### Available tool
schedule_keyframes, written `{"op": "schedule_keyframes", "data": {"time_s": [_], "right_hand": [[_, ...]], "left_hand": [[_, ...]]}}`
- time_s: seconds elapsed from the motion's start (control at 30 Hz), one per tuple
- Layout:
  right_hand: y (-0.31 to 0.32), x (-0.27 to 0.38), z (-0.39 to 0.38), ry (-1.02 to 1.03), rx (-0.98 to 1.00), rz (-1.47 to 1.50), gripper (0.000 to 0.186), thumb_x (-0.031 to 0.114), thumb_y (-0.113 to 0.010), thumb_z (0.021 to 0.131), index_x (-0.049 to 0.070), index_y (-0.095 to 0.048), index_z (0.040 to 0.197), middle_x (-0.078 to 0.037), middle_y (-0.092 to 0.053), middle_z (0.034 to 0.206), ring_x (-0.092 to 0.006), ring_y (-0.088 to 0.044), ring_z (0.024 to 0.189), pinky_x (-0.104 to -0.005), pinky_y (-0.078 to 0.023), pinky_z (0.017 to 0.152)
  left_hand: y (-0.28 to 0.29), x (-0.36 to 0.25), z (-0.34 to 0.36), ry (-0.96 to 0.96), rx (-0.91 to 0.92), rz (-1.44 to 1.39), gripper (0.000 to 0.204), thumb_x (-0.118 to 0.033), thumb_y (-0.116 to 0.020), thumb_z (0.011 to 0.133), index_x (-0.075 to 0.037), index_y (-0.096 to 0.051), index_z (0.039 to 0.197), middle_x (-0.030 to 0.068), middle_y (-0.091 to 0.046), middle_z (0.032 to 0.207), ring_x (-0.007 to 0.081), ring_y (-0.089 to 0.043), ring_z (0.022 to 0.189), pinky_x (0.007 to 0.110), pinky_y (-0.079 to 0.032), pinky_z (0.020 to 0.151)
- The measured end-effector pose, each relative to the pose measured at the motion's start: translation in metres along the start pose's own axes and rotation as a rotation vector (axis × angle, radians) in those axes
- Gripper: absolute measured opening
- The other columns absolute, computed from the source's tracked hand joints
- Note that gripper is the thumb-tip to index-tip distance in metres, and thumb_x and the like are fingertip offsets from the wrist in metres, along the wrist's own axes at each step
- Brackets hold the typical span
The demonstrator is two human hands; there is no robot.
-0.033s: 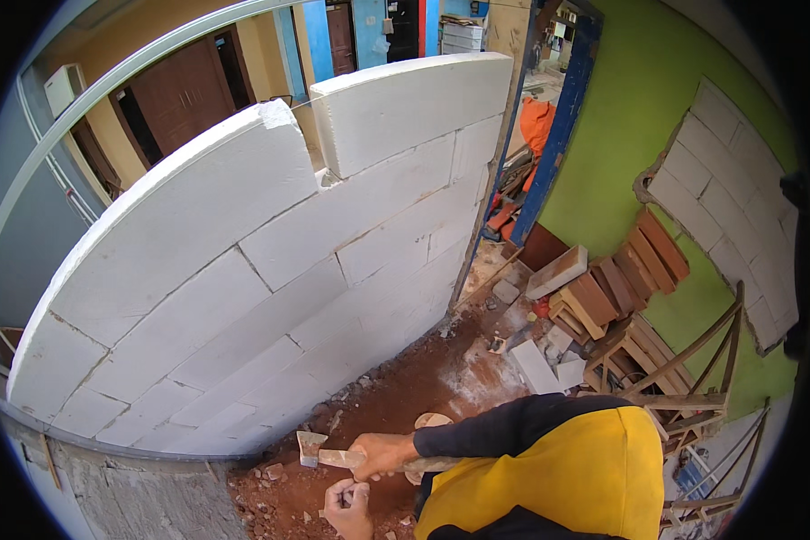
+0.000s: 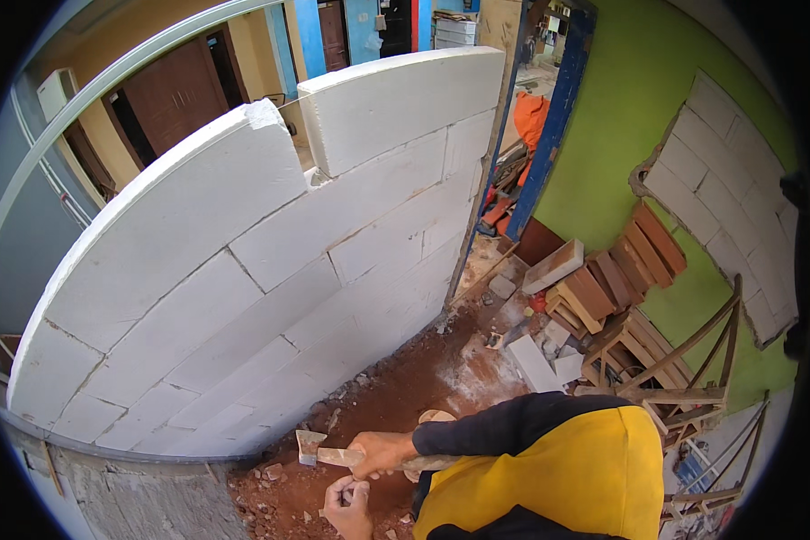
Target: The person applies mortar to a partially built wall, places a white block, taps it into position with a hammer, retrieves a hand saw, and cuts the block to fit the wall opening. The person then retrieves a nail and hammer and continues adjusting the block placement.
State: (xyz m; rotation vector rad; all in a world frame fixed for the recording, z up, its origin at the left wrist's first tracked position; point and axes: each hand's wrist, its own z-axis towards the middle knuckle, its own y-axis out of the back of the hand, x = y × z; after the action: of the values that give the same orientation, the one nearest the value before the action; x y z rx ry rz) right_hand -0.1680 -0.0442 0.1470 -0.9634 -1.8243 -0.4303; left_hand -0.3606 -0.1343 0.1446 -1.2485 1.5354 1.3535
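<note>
My right hand (image 2: 380, 454), reaching from a dark sleeve, is wrapped round the wooden handle of a hatchet (image 2: 340, 457). The hatchet's flared, pale-dusted head points left, near the foot of a white block wall (image 2: 270, 315). Just below the handle, my left hand (image 2: 347, 509) has its fingers curled together. Whatever may be between those fingers is hidden. The wall rises in staggered courses, with a notch in its top between two upper blocks. Reddish soil and rubble (image 2: 279, 495) lie beneath both hands.
Right of the wall's far end is a blue door frame (image 2: 549, 135), with an orange cloth (image 2: 531, 120) beyond it. Brown wooden boards (image 2: 616, 279) and a white block (image 2: 531, 363) lie by the green wall (image 2: 639, 81). Wooden trestles (image 2: 693, 394) stand at the right.
The view has shifted slightly, so the wall's top sits a little further left and higher. Both hands and the hatchet hold nearly the same place.
</note>
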Motion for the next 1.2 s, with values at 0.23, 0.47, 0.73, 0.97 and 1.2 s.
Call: {"op": "schedule_keyframes", "data": {"time_s": [0.23, 0.47, 0.73, 0.97, 1.2], "right_hand": [[0.056, -0.058, -0.044, -0.075, -0.146, 0.15, 0.024, 0.028, -0.076, 0.082, 0.004, -0.07, 0.082, -0.003, -0.067, 0.067, -0.0123, -0.062, 0.057, -0.0298, -0.048, 0.049], [0.129, -0.153, -0.114, -0.077, -0.399, 0.306, 0.029, 0.03, -0.078, 0.084, 0.003, -0.069, 0.086, -0.004, -0.068, 0.07, -0.011, -0.063, 0.057, -0.0285, -0.05, 0.05], [0.158, -0.206, -0.225, 0.025, -0.737, 0.757, 0.045, 0.042, -0.071, 0.104, 0.009, -0.058, 0.13, 0.0, -0.064, 0.085, -0.0108, -0.064, 0.063, -0.0278, -0.055, 0.055], [0.168, -0.269, -0.288, -0.17, -1.108, 0.834, 0.042, 0.04, -0.067, 0.105, 0.013, -0.056, 0.136, -0.006, -0.064, 0.087, -0.0167, -0.063, 0.06, -0.0315, -0.057, 0.054], [0.244, -0.307, -0.353, 0.141, -1.184, 0.776, 0.039, 0.032, -0.058, 0.11, 0.012, -0.049, 0.142, -0.006, -0.061, 0.087, -0.0166, -0.061, 0.06, -0.0339, -0.055, 0.051]], "left_hand": [[-0.067, 0.009, 0.028, 0.074, 0.278, 0.022, 0.006, -0.001, -0.077, 0.092, 0.0, -0.072, 0.091, -0.0079, -0.058, 0.081, 0.0025, -0.044, 0.071, 0.022, -0.034, 0.063], [-0.197, 0.023, 0.049, 0.178, 0.562, 0.086, 0.002, -0.001, -0.073, 0.094, 0.001, -0.071, 0.094, -0.006, -0.065, 0.083, 0.0006, -0.049, 0.071, 0.019, -0.038, 0.064], [-0.293, -0.003, 0.104, -0.023, 0.578, 0.003, 0.009, -0.007, -0.064, 0.095, -0.002, -0.069, 0.088, -0.0023, -0.067, 0.084, 0.0054, -0.055, 0.075, 0.024, -0.045, 0.069], [-0.364, -0.151, 0.208, -0.604, 0.486, 0.133, 0.012, -0.011, -0.063, 0.1, 0.0, -0.065, 0.094, 0.0006, -0.064, 0.084, 0.0098, -0.056, 0.079, 0.028, -0.048, 0.074], [-0.45, -0.411, 0.288, -1.344, 0.128, 0.035, 0.014, -0.012, -0.066, 0.103, 0.002, -0.07, 0.102, 0.0027, -0.07, 0.088, 0.0102, -0.061, 0.085, 0.027, -0.05, 0.082]]}}
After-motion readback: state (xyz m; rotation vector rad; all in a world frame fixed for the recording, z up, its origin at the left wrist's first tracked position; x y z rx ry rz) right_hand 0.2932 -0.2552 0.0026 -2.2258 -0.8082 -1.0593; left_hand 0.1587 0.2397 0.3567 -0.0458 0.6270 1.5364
